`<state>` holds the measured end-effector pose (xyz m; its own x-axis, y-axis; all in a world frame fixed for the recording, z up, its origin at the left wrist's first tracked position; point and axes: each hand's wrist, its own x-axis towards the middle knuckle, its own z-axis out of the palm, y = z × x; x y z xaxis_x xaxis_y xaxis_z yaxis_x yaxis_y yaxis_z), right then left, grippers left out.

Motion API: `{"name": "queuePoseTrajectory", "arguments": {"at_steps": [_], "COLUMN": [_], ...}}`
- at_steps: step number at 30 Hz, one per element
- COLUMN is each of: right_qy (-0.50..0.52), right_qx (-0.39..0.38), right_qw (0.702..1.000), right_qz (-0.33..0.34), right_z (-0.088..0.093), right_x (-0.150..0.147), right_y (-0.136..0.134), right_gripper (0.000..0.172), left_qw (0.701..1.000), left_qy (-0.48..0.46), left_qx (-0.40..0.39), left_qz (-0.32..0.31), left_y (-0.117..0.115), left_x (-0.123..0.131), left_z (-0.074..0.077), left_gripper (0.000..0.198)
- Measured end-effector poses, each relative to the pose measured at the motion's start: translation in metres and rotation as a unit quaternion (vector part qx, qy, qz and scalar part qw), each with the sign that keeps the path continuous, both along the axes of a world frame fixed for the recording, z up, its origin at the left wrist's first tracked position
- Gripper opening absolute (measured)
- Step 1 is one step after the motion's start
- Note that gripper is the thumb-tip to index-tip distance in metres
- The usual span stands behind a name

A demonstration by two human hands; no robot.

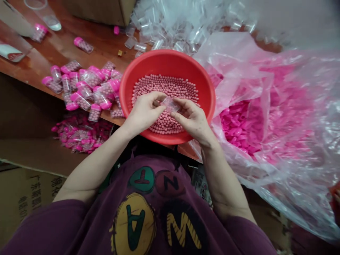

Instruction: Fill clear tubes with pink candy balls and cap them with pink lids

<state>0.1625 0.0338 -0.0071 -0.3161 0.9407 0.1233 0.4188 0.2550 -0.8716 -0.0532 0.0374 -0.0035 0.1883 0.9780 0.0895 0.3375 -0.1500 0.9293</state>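
At the left of the frame, pink-capped bottles (85, 85) holding beads lie loosely heaped on the table (106, 46), while more capped bottles (82, 136) fill an open carton (26, 141) just below the edge, probably to catch whatever is pushed off. In the centre stands a red bowl (164, 63) of pink beads (164, 83). Over it the left hand (146, 109) pinches a small clear container (170, 105) from one side, and the right hand (193, 118) has its fingertips closed on the other, likely so that spilled beads drop back. Clear cups (175, 35) lie scattered at upper centre, and a plastic bag (247, 46) of pink caps (237, 125) opens at right, seemingly for easy reach.
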Motion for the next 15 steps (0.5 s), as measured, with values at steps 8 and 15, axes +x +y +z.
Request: {"name": "queuePoseTrajectory", "arguments": {"at_steps": [8, 15], "right_qy": [0.141, 0.29], "right_qx": [-0.042, -0.132], "right_qw": [0.985, 0.946], "right_qz": [-0.088, -0.068], "right_z": [0.004, 0.013], "right_x": [0.022, 0.041], "right_y": [-0.035, -0.051], "right_gripper": [0.055, 0.046], "left_qw": [0.966, 0.947], "left_qy": [0.119, 0.112], "left_qx": [0.125, 0.06], "left_qz": [-0.193, -0.295], "left_y": [0.002, 0.013], "left_x": [0.031, 0.042], "left_z": [0.028, 0.064], "left_gripper": [0.019, 0.02]}}
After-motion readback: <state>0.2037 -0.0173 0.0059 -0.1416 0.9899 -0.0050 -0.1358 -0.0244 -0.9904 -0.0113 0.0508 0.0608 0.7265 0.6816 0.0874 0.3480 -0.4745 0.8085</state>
